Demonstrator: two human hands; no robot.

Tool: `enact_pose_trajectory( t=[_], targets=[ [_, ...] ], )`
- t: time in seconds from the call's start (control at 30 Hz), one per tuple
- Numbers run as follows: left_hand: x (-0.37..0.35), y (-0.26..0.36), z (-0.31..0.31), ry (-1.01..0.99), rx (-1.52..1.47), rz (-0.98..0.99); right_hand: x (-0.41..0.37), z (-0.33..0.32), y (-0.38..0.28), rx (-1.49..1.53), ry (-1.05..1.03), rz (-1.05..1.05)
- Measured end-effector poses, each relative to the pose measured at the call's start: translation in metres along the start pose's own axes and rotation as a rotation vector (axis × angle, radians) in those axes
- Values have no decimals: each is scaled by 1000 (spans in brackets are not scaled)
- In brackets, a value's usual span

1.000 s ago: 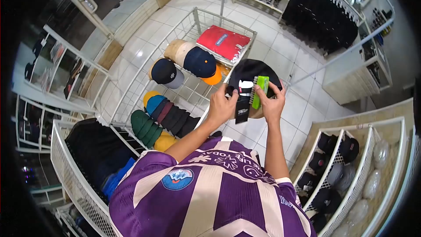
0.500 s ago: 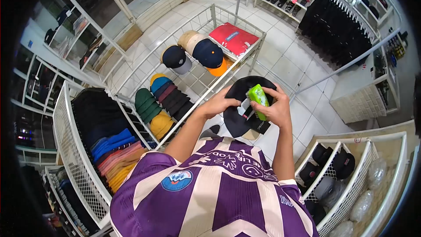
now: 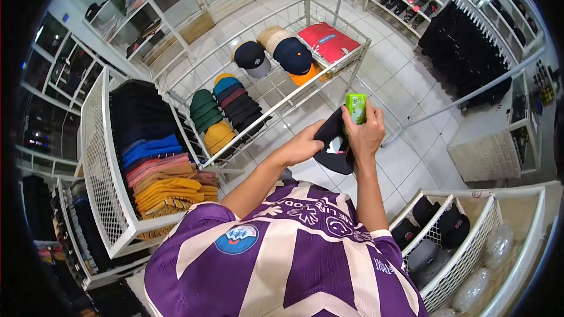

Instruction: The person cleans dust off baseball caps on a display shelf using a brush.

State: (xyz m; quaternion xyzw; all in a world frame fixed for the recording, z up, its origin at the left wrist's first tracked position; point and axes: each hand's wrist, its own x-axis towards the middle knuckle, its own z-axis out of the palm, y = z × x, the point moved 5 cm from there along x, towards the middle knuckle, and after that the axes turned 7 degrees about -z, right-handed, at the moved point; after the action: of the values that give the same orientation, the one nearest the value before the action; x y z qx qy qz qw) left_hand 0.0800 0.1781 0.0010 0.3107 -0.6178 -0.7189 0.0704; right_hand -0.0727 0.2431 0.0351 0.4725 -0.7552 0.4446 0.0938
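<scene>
My left hand [image 3: 301, 145] grips the near-left edge of a black hat [image 3: 333, 164], thumb on top. White tags or labels show in the hat's hollow. My right hand [image 3: 365, 135] is closed on a bright green, block-shaped packet [image 3: 355, 105] with pale markings. The packet stands nearly upright at the hat's right side, its top poking out above my fingers. Part of the hat is hidden behind my right hand.
A white wire display rack [image 3: 274, 112] ahead carries rows of caps [image 3: 249, 57] and a red packaged garment [image 3: 329, 41]. Folded clothes [image 3: 167, 191] fill a mesh shelf at left. A compartmented bin at lower right holds black caps [image 3: 454, 226]. Black garments [image 3: 470, 53] hang at right.
The hat has tipped from facing me broadly to a narrower, more edge-on view. The green packet has moved from over the hat's inside to its upper right and turned upright.
</scene>
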Motion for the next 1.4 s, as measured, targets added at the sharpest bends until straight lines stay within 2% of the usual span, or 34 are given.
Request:
enact_pose_trajectory(
  t=[0.03,0.07,0.1,0.17,0.23,0.3,0.33,0.37,0.4,0.43,0.5,0.53,0.57,0.63,0.67,0.7,0.77,0.8,0.83,0.9,0.97,1.0,1.03,1.1,1.13,1.17,1.23,1.3,1.37,1.4],
  targets=[
    [-2,5,4,59,66,5,-5,0,0,19,8,5],
    [-7,8,8,95,-1,-35,-13,7,-2,119,-104,32],
    [-8,6,8,101,-4,-33,-22,12,-6,272,-107,14],
    [-9,3,8,55,-25,15,-21,2,-5,51,-12,-155],
    [-11,2,10,28,8,41,-10,-10,14,-183,59,-10],
    [-12,-4,18,51,47,-2,-10,-16,20,-152,51,77],
    [-12,-3,20,131,23,53,-14,-12,13,-12,-7,28],
    [-4,-11,21,131,-9,140,-19,-8,5,125,-63,-19],
    [-5,-10,21,132,-1,146,-26,-2,0,272,-79,-53],
    [-6,-9,18,131,7,152,-27,-3,3,221,-49,-99],
    [-12,-3,17,8,-24,50,-17,-21,16,-96,89,-117],
    [-13,-2,20,-10,-37,15,-13,-25,27,-159,93,-21],
    [-14,-5,25,-26,-52,-28,-20,-31,29,-172,88,-10],
    [-9,-4,29,-7,-80,6,-20,-31,22,4,37,-5],
    [-8,-4,28,12,-32,-20,-27,-22,16,198,-67,29],
    [-8,-5,28,31,14,-51,-31,-20,6,294,-95,-25],
    [-9,-7,27,-6,1,-48,-25,-23,28,152,-71,-9],
    [-8,-6,30,-64,-20,-38,-19,-33,35,-48,11,-11],
    [-9,-4,34,-125,-41,-33,-14,-38,44,-160,8,36],
    [-9,-3,42,-136,-66,-47,-11,-48,45,-113,64,36],
    [-5,-3,41,-18,-29,25,-18,-47,30,134,-33,35],
    [-3,-1,43,-53,-4,67,-23,-40,22,258,-88,24],
    [-3,-1,41,-61,-6,60,-26,-37,25,231,-86,24],
    [-3,1,39,-165,-19,-67,-21,-45,53,-171,42,-6],
    [-4,2,38,-123,-39,-53,-18,-47,68,-245,40,118],
    [-7,1,41,-132,-36,-54,-21,-49,73,-250,45,124],
    [-6,5,35,-7,-101,-21,-16,-67,61,-81,152,163],
    [-5,8,38,-42,-50,5,-20,-67,37,142,89,204],
    [-5,15,44,-110,54,70,-22,-49,36,203,24,106],
    [-7,18,45,-169,81,-23,-22,-49,50,-10,60,84]
  ],
)
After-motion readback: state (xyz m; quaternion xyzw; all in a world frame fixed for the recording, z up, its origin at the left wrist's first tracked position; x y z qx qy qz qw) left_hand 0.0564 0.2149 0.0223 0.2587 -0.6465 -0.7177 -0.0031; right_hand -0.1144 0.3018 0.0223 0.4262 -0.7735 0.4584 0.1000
